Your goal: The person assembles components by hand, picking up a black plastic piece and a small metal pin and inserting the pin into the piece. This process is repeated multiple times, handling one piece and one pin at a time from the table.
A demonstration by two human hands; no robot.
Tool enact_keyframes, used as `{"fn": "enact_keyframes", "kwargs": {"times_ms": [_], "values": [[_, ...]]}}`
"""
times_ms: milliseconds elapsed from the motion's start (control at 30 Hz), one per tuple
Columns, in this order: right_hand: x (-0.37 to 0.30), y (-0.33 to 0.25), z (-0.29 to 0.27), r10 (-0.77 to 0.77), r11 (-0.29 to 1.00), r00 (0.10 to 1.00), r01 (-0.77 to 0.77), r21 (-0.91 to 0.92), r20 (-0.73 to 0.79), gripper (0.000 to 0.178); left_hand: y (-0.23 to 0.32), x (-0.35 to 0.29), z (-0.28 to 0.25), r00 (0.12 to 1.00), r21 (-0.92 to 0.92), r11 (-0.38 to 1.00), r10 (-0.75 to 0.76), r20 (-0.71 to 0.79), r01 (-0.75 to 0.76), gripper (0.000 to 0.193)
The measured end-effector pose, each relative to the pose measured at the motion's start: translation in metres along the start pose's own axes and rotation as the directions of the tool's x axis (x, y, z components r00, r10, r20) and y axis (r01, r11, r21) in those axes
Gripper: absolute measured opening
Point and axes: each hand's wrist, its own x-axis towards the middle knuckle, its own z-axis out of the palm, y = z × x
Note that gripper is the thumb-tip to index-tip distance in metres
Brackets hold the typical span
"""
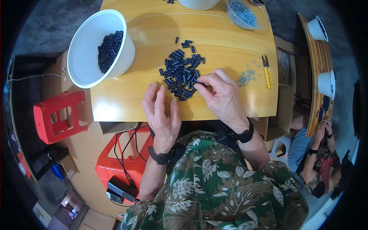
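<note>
A heap of small black plastic cylinder-shaped parts (pixel 180 71) lies on the yellow wooden table (pixel 145 42). At the heap's right edge, my right hand (pixel 222 94) pinches one of these black parts between thumb and fingertips. My left hand (pixel 163 117) rests by the table's front edge, just below and left of the heap, fingers apart and holding nothing that shows. A few black parts sit loose above the heap. Right of my right hand is a scatter of small silver screws (pixel 247 78).
A white bucket (pixel 82 57) with more black parts stands at the left. Yellow-handled snips (pixel 267 73) lie at the right. A clear tub of screws (pixel 242 15) is at the back. Red stools (pixel 59 115) stand on the floor; a co-worker (pixel 320 165) sits at another table, far right.
</note>
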Motion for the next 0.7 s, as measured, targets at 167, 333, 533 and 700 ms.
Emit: {"fn": "enact_keyframes", "kwargs": {"times_ms": [167,333,533,700], "values": [[0.002,0.002,0.002,0.021,0.998,1.0,-0.02,-0.059,0.008,0.006,0.001,0.001,0.001,1.0,0.011,1.0,0.015,-0.008,-0.015,0.048],[0.004,0.005,0.001,0.011,0.996,1.0,-0.012,-0.089,-0.02,0.006,0.001,0.001,0.0,1.0,0.046,0.999,0.005,0.022,-0.006,0.046],[-0.002,0.005,-0.003,-0.015,0.99,0.999,0.009,-0.138,-0.048,0.007,0.003,0.0,0.0,1.0,0.056,0.998,-0.002,0.016,0.001,0.043],[-0.005,0.008,-0.008,0.006,0.987,0.999,-0.012,-0.161,-0.037,0.006,0.001,-0.003,0.001,1.0,0.065,0.998,0.01,0.013,-0.011,0.043]]}}
